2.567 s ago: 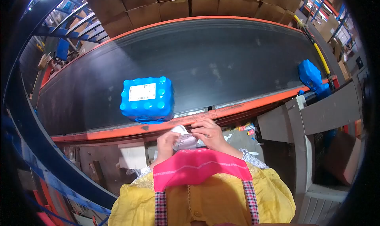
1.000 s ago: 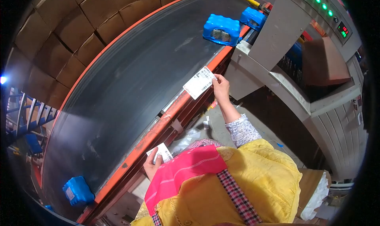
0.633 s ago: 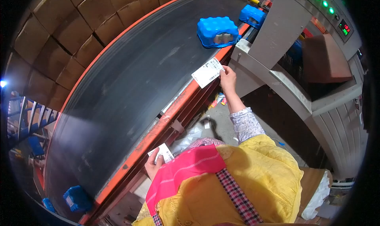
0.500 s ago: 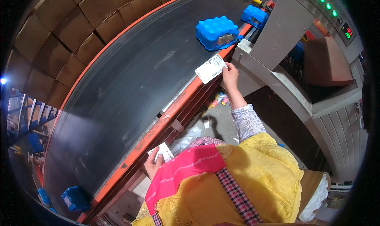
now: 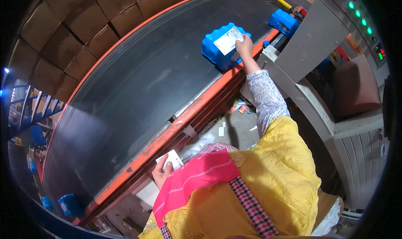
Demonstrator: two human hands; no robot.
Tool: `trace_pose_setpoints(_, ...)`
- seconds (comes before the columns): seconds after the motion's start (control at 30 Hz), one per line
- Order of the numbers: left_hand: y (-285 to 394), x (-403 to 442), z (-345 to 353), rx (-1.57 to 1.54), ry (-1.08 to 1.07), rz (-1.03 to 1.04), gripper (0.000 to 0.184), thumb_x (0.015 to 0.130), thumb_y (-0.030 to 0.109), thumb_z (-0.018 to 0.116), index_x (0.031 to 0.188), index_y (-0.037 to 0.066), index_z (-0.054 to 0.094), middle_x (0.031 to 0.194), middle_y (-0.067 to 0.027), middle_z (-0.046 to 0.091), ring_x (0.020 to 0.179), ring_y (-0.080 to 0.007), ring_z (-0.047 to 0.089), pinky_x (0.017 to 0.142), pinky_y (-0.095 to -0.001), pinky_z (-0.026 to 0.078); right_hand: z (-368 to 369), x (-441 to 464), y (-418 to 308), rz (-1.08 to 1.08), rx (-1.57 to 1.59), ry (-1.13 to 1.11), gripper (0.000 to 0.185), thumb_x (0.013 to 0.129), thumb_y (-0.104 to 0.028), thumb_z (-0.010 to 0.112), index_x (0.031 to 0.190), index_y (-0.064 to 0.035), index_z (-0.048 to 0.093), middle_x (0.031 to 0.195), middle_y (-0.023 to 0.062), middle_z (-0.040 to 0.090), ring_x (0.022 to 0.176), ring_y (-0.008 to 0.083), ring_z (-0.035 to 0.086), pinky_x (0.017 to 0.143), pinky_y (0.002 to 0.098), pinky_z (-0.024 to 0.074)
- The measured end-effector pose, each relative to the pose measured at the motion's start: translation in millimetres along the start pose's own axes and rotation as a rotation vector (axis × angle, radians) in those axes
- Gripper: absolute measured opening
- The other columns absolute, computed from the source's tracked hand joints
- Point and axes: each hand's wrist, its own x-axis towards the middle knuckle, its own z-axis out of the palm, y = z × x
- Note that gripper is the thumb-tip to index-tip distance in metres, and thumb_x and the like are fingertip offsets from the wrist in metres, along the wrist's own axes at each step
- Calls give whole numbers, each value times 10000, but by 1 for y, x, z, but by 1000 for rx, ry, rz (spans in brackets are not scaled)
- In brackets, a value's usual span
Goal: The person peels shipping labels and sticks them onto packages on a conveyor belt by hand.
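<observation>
My right hand (image 5: 244, 47) pinches a white printed label (image 5: 228, 39) by its corner. The label lies over the top of a blue-wrapped pack (image 5: 212, 50), which sits on the dark conveyor belt (image 5: 155, 75) by its near orange rim. Whether the label is pressed onto the wrap or just above it, I cannot tell. Low in front of my body, my left hand (image 5: 162, 172) grips more white labels (image 5: 173, 158) between thumb and fingers. The pink and yellow clothing partly hides that hand.
Another blue pack (image 5: 284, 21) stands at the grey machine's outlet, and one more (image 5: 70, 204) is at the belt's lower left. The grey machine (image 5: 301, 42) with green lights rises on the right. Stacked cardboard boxes (image 5: 71, 29) line the far side. Paper scraps (image 5: 205, 139) litter the floor.
My right hand has moved up and away from me, taking the label from beside the belt's rim to over the blue pack. My left hand has stayed put.
</observation>
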Motion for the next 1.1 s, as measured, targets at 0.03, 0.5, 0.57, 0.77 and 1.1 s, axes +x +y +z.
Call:
trace_pose_setpoints(0.03,-1,0,0,5,6,0,335,861,-9,563,1194,0,585,667,40,521,541,-22,417,483,-190,336,10,5,-4,0,-28,-3,373,718,-108,621,1067,11,571,1042,219,613,1003,361,580,892,418,443)
trace_pose_setpoints(0.5,-11,2,-22,-90,65,-2,327,869,21,585,1196,-2,581,675,37,526,550,-25,425,490,-189,340,86,-84,-48,-665,-436,-523,538,894,-280,502,1331,15,395,1414,225,341,1318,415,296,1040,524,296)
trace_pose_setpoints(0.57,-12,4,-23,-69,66,-13,327,868,18,582,1195,-2,582,674,38,525,552,-25,426,491,-187,341,86,-120,-65,-760,-418,-648,578,911,-363,492,1328,24,392,1430,215,323,1323,411,288,1045,524,290)
trace_pose_setpoints(0.77,-4,11,-28,-30,5,11,332,867,20,577,1198,-4,583,691,45,529,564,-19,420,508,-183,342,50,-193,-124,-937,-250,-917,764,914,-532,397,1384,58,278,1470,235,223,1375,384,178,1101,493,201)
trace_pose_setpoints(1.1,-11,4,-56,5,-27,37,353,863,27,568,1213,-16,567,852,-25,598,750,-63,524,663,-207,418,38,-248,-155,-666,-346,-752,830,871,-534,489,1373,90,274,1453,285,215,1373,410,161,1111,476,172)
